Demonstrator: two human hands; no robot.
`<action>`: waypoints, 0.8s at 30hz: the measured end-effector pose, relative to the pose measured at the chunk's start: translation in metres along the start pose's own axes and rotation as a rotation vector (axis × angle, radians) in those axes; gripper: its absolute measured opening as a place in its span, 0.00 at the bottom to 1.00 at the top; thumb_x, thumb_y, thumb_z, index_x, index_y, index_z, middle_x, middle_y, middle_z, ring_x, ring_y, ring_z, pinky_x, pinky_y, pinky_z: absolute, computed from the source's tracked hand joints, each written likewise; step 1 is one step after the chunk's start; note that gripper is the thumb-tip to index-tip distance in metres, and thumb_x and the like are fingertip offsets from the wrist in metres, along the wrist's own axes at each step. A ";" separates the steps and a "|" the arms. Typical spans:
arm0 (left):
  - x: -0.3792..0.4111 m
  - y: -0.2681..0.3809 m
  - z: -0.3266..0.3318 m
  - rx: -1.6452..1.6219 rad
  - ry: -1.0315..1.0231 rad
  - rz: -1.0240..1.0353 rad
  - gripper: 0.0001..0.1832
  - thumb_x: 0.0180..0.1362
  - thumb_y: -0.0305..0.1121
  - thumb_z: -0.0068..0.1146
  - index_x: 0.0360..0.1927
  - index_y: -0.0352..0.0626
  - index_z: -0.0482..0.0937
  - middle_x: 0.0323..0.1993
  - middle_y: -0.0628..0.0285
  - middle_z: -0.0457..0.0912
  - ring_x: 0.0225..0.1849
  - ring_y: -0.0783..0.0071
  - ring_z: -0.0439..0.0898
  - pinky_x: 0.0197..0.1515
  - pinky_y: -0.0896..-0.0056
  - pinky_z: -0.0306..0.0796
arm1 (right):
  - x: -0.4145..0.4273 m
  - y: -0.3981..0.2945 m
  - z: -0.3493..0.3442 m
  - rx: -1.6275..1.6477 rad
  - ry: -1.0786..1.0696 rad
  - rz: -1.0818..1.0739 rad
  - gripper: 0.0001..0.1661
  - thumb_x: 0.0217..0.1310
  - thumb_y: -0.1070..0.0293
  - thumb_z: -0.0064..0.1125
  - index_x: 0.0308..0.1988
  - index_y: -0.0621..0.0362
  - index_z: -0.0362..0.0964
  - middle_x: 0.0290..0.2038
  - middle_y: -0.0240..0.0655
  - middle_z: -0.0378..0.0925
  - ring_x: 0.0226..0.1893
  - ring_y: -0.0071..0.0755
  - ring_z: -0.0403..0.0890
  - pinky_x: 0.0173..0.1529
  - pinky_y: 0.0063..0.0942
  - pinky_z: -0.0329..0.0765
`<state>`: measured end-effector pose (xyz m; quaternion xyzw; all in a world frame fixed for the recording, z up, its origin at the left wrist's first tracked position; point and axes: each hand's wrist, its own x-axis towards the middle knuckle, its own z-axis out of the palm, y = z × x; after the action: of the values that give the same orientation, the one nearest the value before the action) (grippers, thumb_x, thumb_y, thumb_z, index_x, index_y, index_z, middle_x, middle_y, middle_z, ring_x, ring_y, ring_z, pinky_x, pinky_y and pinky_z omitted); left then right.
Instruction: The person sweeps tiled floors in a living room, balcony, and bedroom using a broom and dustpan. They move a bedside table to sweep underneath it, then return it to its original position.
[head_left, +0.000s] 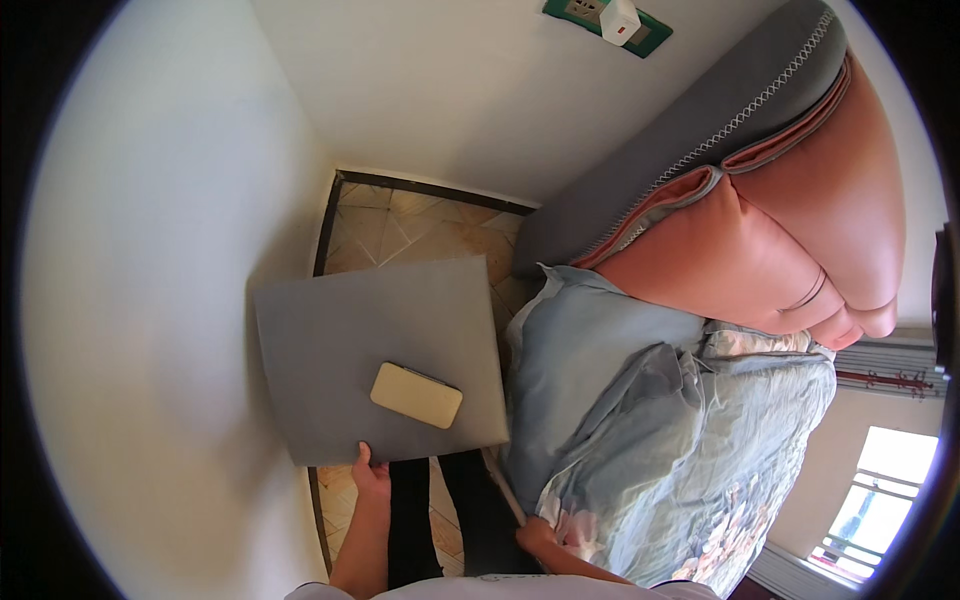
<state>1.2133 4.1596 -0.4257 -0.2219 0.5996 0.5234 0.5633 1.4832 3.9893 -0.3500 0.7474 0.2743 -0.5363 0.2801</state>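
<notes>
A grey square-topped bedside stand or stool (330, 352) stands before me, a cream rectangular case (417, 395) lying on its top. My left hand (369, 471) is at its near edge, thumb on the top and the other fingers hidden below. My right hand (537, 534) is at the near side of the bed, at the edge of the blue-grey bedding (645, 420) with a floral print. Its fingers are curled against a pale edge, and whether they grip the bedding or the bed's rim cannot be told.
An orange and grey padded headboard (720, 247) rises at the right against the wall. White walls (150, 300) meet in the corner, with dark skirting (435, 189) along the tiled floor (420, 225). A white plug adapter (619, 21) sits in a wall socket. My legs are close to the stand.
</notes>
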 end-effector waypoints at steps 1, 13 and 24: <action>-0.007 -0.001 0.001 -0.003 0.023 -0.016 0.27 0.52 0.32 0.55 0.55 0.38 0.60 0.52 0.58 0.64 0.52 0.61 0.64 0.55 0.59 0.62 | -0.013 -0.007 -0.008 -0.071 0.091 -0.027 0.20 0.47 0.61 0.50 0.37 0.66 0.69 0.35 0.50 0.75 0.34 0.48 0.78 0.37 0.38 0.75; -0.007 0.007 -0.032 0.107 0.089 -0.179 0.27 0.50 0.33 0.57 0.53 0.39 0.62 0.50 0.56 0.66 0.51 0.59 0.65 0.54 0.55 0.62 | -0.063 -0.001 -0.036 -0.162 0.056 0.037 0.27 0.48 0.61 0.50 0.47 0.66 0.61 0.42 0.55 0.71 0.43 0.50 0.75 0.45 0.38 0.72; -0.025 0.098 0.068 1.355 -0.247 0.413 0.11 0.52 0.36 0.50 0.26 0.37 0.73 0.19 0.59 0.76 0.24 0.68 0.76 0.27 0.71 0.67 | -0.059 -0.015 -0.037 -0.167 0.253 0.066 0.13 0.47 0.64 0.51 0.34 0.59 0.72 0.31 0.47 0.76 0.32 0.45 0.79 0.37 0.39 0.74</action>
<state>1.1660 4.2459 -0.3531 0.3552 0.7544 0.1533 0.5303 1.4800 4.0193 -0.2854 0.7918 0.3265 -0.4036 0.3218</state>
